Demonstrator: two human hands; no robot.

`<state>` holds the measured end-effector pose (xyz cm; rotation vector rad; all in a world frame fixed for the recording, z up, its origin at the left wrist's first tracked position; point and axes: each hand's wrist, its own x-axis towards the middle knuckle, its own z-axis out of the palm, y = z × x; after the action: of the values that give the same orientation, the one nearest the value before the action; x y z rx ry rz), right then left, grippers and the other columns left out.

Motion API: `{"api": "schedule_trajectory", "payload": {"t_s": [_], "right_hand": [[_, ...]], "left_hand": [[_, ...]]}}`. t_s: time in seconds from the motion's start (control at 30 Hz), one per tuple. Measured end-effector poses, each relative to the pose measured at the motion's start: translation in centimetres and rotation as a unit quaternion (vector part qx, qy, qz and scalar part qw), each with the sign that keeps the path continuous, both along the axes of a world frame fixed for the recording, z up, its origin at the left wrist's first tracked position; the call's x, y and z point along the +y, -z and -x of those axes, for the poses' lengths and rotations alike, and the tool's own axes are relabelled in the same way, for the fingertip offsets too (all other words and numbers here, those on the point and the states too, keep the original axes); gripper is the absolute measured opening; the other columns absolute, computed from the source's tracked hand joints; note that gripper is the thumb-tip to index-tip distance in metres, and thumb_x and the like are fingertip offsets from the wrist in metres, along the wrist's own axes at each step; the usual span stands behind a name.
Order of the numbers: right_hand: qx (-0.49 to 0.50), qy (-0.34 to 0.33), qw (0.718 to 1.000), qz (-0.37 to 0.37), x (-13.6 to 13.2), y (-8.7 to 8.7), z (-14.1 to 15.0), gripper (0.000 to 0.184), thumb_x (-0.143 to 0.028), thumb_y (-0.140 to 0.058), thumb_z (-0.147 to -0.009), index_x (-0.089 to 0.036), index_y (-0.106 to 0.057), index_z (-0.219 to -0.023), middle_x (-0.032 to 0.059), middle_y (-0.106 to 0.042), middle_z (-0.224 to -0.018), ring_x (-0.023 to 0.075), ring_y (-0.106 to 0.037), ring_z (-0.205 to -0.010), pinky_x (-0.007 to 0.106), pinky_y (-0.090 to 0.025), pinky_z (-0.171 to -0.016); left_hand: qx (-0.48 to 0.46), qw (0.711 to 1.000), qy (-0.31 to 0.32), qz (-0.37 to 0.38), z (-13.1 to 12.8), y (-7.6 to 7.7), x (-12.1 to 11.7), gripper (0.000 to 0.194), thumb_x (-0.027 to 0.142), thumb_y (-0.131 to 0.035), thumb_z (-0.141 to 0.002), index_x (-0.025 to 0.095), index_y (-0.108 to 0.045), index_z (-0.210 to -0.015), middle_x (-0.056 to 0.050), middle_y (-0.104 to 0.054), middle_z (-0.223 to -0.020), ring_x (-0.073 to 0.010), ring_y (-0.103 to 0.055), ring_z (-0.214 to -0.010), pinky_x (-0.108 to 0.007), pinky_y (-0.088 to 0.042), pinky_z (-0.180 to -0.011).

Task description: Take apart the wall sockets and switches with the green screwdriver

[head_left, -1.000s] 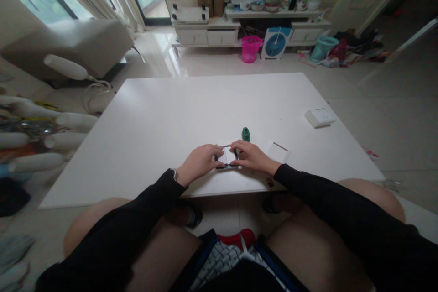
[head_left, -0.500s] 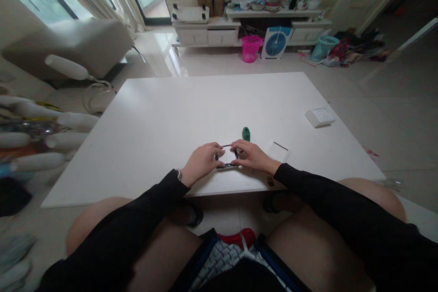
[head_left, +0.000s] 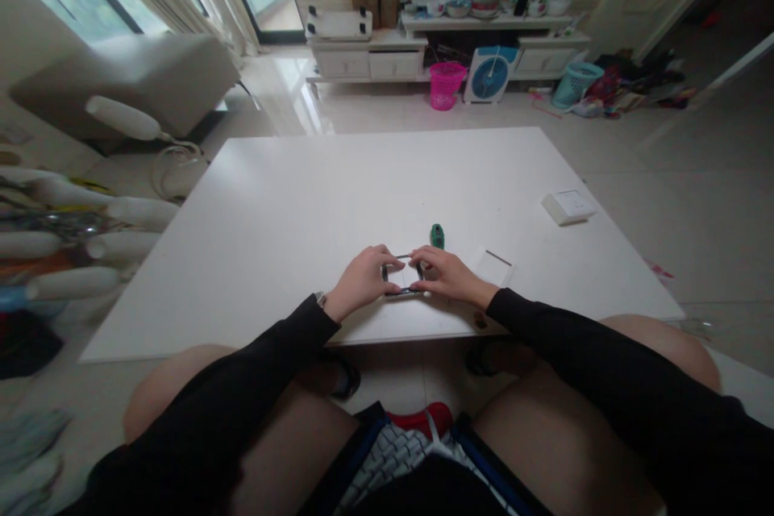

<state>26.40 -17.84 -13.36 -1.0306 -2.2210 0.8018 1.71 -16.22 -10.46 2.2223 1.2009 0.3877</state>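
Note:
Close to the table's near edge lies a small rectangular frame (head_left: 403, 290) with dark edges and a white middle; its exact kind is too small to tell. My left hand (head_left: 363, 280) grips its left side, thumb at the near edge and fingers at the far edge. On the opposite side my right hand (head_left: 452, 277) holds it the same way. Just beyond my right fingers is a green object (head_left: 437, 236), perhaps a tool handle. A flat white panel (head_left: 494, 268) with a dark strip lies to the right, partly hidden by my right hand.
The white table (head_left: 314, 201) spans the middle of the view. A white box (head_left: 568, 207) sits near its right edge. Small dark pieces (head_left: 480, 321) lie by my right wrist. White padded bars (head_left: 72, 285) stand left of the table. Beyond it are a pink basket (head_left: 446, 86) and a fan (head_left: 490, 74).
The fingers of my left hand have shifted slightly along the frame's far edge. Both hands keep their grip, and the view has drifted a little.

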Motion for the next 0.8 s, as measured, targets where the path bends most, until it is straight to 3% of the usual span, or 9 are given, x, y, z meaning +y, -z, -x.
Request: {"api": "schedule_trajectory", "payload": {"t_s": [0.2,0.4,0.8], "right_hand": [[-0.012,-0.004,1.000,-0.009,0.0,-0.5,0.0,0.034,-0.035,-0.084,-0.086,-0.023,-0.067,-0.114,0.0101,-0.071,-0.122,0.0278,-0.068,-0.110,0.041,-0.056,-0.091],[-0.029,-0.022,0.999,-0.032,-0.1,-0.7,0.1,0.043,-0.036,-0.079,-0.091,-0.022,-0.066,-0.129,0.0136,-0.069,-0.128,0.0297,-0.067,-0.116,0.048,-0.056,-0.099],[-0.056,-0.044,0.997,-0.036,0.1,-1.2,-0.1,0.036,-0.035,-0.070,-0.098,-0.022,-0.067,-0.131,0.0142,-0.066,-0.131,0.0287,-0.067,-0.116,0.047,-0.057,-0.099]], "left_hand": [[0.001,0.999,0.017,-0.034,0.5,-0.8,-0.9,0.041,0.030,-0.088,-0.079,0.022,-0.073,-0.116,-0.006,-0.072,-0.114,-0.0259,-0.070,-0.100,-0.040,-0.056,-0.090],[0.027,0.997,0.054,-0.047,0.6,-1.2,-1.3,0.034,0.031,-0.080,-0.087,0.024,-0.071,-0.119,-0.008,-0.070,-0.128,-0.0286,-0.068,-0.113,-0.042,-0.055,-0.100],[0.016,0.998,0.065,-0.019,0.8,-0.9,-0.9,0.037,0.037,-0.078,-0.089,0.022,-0.073,-0.123,-0.012,-0.065,-0.132,-0.0310,-0.064,-0.120,-0.046,-0.052,-0.106]]}}
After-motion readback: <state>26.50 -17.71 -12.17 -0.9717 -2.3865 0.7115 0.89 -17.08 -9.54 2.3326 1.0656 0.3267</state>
